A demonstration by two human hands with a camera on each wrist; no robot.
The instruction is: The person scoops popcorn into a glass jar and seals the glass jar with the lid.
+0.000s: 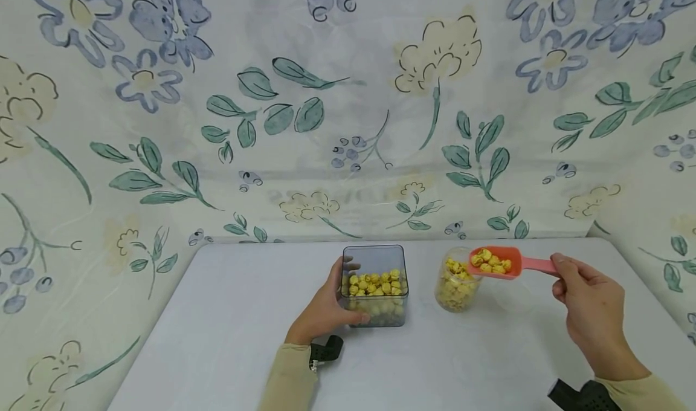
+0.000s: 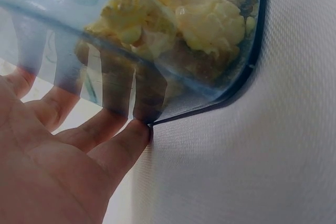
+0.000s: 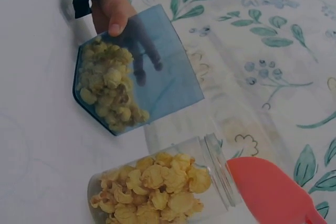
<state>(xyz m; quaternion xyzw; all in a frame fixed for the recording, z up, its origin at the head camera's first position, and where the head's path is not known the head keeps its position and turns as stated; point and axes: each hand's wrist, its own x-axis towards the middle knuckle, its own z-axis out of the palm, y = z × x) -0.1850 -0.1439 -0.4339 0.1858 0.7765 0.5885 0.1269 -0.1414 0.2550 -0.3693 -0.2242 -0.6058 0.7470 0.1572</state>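
My left hand (image 1: 326, 308) grips a square, see-through bluish container (image 1: 375, 311) from its left side, thumb on the front and fingers behind. Yellow popcorn (image 1: 375, 284) fills its lower part. In the right hand (image 1: 595, 314) is the handle of a red scoop (image 1: 513, 272), pinched between thumb and fingers. Several pieces of popcorn lie in the scoop, whose front end is over the mouth of a clear round jar (image 3: 149, 190). That jar stands upright to the right of the container and holds popcorn (image 3: 157, 187) too. The left wrist view shows the left hand (image 2: 79, 145) against the container's wall.
A white table (image 1: 217, 338) bears the container and the jar. Behind it and at both sides hangs a white cloth (image 1: 375, 211) printed with flowers and leaves. A black wrist camera (image 1: 326, 350) is worn on the left wrist, another (image 1: 584, 396) on the right.
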